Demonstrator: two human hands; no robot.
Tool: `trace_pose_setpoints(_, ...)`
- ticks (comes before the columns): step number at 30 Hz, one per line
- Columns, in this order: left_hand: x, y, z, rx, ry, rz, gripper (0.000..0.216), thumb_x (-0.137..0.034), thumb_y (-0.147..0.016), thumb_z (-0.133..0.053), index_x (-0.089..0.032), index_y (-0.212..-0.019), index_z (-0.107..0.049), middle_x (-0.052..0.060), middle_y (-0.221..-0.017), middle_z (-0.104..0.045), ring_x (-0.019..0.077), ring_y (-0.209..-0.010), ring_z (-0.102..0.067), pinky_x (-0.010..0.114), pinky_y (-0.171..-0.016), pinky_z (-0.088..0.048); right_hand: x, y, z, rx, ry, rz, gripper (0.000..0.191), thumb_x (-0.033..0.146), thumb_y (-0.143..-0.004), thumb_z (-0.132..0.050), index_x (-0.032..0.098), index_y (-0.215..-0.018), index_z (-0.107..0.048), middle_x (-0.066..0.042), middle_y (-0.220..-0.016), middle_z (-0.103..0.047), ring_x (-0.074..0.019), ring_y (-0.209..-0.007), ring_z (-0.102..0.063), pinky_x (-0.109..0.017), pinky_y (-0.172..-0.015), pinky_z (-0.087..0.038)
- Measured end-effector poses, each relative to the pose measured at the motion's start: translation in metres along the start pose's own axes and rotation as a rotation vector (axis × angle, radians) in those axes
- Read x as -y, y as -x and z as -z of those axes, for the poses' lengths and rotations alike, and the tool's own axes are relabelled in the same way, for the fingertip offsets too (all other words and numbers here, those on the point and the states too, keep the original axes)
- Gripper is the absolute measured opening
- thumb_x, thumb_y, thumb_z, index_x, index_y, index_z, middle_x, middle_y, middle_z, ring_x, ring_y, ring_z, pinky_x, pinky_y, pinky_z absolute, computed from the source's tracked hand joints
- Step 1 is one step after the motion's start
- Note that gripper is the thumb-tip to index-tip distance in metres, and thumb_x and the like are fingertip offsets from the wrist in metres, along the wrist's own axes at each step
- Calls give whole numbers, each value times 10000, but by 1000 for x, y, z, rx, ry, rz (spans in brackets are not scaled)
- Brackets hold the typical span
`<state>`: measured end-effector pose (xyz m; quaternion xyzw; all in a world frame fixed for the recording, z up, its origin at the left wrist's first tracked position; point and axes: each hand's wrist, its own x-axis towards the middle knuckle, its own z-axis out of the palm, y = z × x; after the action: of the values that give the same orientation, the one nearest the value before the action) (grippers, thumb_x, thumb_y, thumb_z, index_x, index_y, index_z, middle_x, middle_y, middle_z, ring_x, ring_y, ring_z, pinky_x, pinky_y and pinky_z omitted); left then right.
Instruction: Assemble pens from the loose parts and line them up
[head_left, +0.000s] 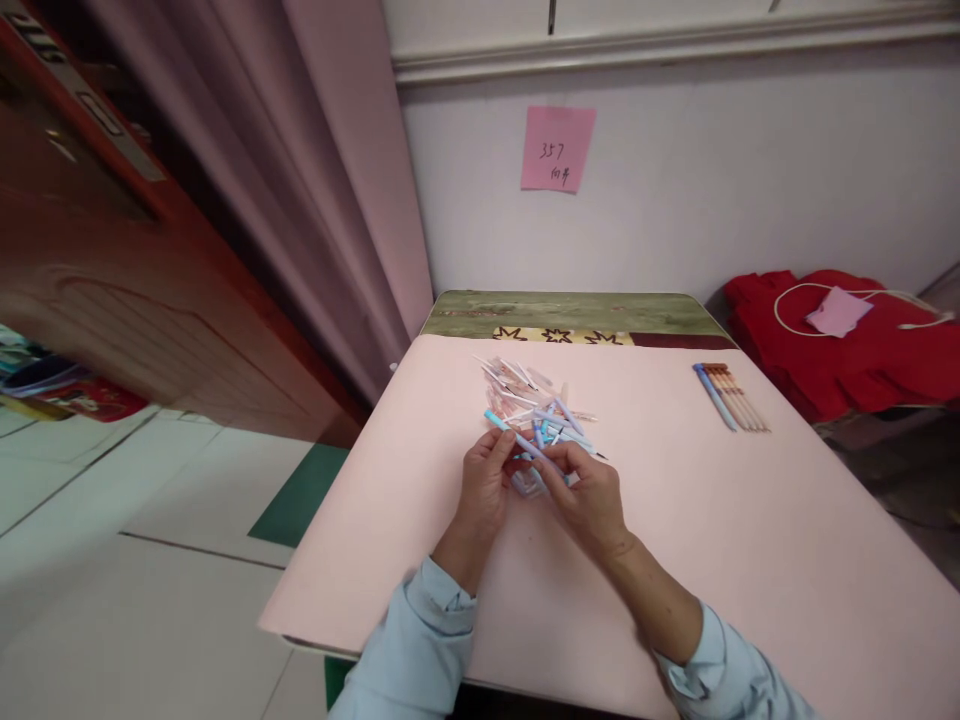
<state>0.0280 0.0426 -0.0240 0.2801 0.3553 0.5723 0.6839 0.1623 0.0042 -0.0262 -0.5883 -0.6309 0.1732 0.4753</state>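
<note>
You have the pen gripped in both hands, held just above the near side of the loose heap of pen parts on the pink table covering. Its lavender barrel slopes down from a turquoise end, which projects past your left fingers, towards your right hand. Your left hand is pinched on the pen near that turquoise end, thumb on top; your right hand is pinched on the barrel towards the opposite end, with the thumb along its near side. The hands are near each other, a short stretch of barrel showing between them. Judged by its look, the pen is light, stiff and smooth-skinned, probably plastic, so it may turn or slip under dry fingertips; the slender parts in the heap look easier to bend or snap. The sound hold is on the thicker barrel, one pinch towards each end, keeping force along its length. Both forearms reach in from the table's near edge and converge, the right slanting in more steeply sideways, wrists bare above the light-blue sleeves. Assembled-looking pens lie side by side, well apart, on your right.
</note>
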Motion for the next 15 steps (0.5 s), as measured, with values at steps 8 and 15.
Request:
trace_pose_setpoints(8,-2,2,-3,-24,27,59,284,-338,-674,-840,-120,-826,-742,56,-799,-737,125,-656,-653,227,-604,-523,-4,1,0,-95,201,223,184,385,-911,-631,219,-890,-707,-24,-756,-729,-161,-659,-643,-268,-665,-455)
trace_pose_setpoints(15,-3,2,-1,14,12,29,256,-323,-668,-840,-124,-802,-751,76,-809,-748,149,-693,-680,251,-677,-531,0,1,2,11,-13,78,245,429,-921,-590,221,-871,-709,-20,-688,-711,-146,-587,-624,-250,-618,-468)
